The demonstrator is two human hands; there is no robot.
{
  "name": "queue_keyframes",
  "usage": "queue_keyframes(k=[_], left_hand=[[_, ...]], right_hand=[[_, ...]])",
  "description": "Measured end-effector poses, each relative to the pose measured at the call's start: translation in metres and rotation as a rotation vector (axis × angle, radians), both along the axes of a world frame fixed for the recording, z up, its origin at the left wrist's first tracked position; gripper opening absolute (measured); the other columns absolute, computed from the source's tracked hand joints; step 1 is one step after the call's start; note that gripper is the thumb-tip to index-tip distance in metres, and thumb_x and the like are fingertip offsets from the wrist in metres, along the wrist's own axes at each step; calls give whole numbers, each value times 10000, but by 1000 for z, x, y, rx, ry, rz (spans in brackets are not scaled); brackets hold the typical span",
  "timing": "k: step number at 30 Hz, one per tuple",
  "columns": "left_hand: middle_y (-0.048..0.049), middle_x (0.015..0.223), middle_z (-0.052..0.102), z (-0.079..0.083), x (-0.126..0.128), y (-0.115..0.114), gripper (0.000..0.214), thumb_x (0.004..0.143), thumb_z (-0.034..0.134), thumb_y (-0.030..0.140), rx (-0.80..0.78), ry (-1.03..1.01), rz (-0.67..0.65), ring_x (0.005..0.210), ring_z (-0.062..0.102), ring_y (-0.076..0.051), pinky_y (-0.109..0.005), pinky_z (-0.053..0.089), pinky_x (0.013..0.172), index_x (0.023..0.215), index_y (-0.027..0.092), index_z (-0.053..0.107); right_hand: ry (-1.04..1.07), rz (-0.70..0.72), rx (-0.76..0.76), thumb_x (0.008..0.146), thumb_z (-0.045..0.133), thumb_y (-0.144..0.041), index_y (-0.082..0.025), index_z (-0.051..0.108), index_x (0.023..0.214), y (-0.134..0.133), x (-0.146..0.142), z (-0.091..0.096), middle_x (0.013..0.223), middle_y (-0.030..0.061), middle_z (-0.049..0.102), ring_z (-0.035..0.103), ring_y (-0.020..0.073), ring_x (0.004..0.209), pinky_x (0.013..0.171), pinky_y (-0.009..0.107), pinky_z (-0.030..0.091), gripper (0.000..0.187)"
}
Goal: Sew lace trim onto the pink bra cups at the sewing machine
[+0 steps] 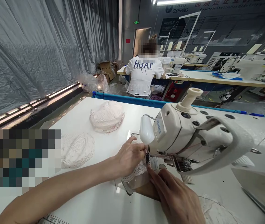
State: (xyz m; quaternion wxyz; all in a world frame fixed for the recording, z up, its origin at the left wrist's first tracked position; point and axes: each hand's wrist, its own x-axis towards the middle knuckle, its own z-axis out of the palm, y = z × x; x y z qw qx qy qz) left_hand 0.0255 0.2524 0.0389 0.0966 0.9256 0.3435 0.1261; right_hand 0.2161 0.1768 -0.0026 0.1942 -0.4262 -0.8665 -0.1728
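My left hand (129,157) rests by the needle of a white sewing machine (193,137), fingers curled and pinching a strip of white lace (136,171). My right hand (175,197) lies flat just in front of the presser foot (147,159), with its fingers stretched out and pressing the lace piece down on the white table (104,205). The fabric under both hands is partly hidden by them.
A pink lace pile (107,119) and a white lace pile (76,149) lie on the table to the left. A blurred patch (21,158) covers the near left. A person in a white T-shirt (144,76) sits with their back to me at another sewing table. Grey plastic curtains (41,46) hang on the left.
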Motion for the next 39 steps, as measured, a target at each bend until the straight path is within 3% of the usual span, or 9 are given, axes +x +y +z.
queue_keyframes(k=[6, 12, 17, 29, 32, 34, 37, 39], left_hand=[[-17, 780, 579, -6, 0, -43, 258, 850, 377, 10, 322, 23, -20, 783, 511, -144, -353, 336, 909, 724, 149, 554], [11, 687, 532, -15, 10, -68, 234, 804, 465, -31, 553, -68, 62, 677, 475, -126, -315, 354, 742, 643, 130, 516], [17, 680, 527, -18, 11, -70, 240, 798, 467, -45, 549, -93, 70, 648, 469, -116, -301, 347, 703, 637, 127, 519], [14, 674, 515, -26, 10, -64, 232, 813, 473, -20, 574, 6, 90, 644, 479, -124, -317, 347, 716, 645, 135, 512], [-2, 692, 533, -22, 5, -57, 220, 814, 460, -2, 501, 39, 55, 656, 495, -131, -319, 363, 735, 653, 135, 520], [-20, 730, 560, -14, -1, -47, 182, 811, 464, 24, 324, 16, 14, 663, 505, -132, -317, 382, 749, 691, 134, 546], [-63, 835, 599, 3, -5, -22, 185, 826, 427, 39, 18, -55, 143, 685, 522, -134, -300, 407, 728, 799, 114, 594], [-95, 912, 603, 13, -3, 0, 228, 866, 377, 61, -68, -62, 259, 713, 536, -147, -290, 416, 685, 864, 94, 603]], right_hand=[[190, 76, -23, 991, 311, -260, -160, 670, 921, -5, -7, 6, 683, 44, 632, 577, 136, 477, 443, 241, 406, 379], [250, 128, -77, 987, 341, -282, -153, 661, 946, -6, -5, 9, 733, 56, 656, 612, 147, 539, 480, 243, 458, 348], [217, 152, -148, 981, 371, -282, -157, 630, 1043, -8, -1, 6, 870, 73, 685, 661, 166, 685, 565, 248, 499, 294], [180, 125, -140, 988, 353, -301, -163, 600, 1082, -8, -2, 2, 863, 58, 689, 655, 166, 660, 571, 269, 491, 298], [180, 114, -95, 997, 320, -320, -144, 600, 1065, -7, -4, 2, 780, 52, 680, 654, 167, 623, 523, 261, 473, 338], [180, 101, -72, 1000, 296, -321, -131, 602, 1052, -7, -5, 2, 756, 57, 677, 655, 166, 610, 491, 252, 456, 364], [163, 82, -75, 994, 314, -307, -136, 600, 1058, -6, -5, 2, 772, 57, 682, 652, 163, 612, 490, 245, 446, 340], [163, 79, -76, 988, 331, -301, -152, 600, 1060, -7, -6, 3, 795, 48, 689, 650, 161, 613, 510, 248, 450, 315]])
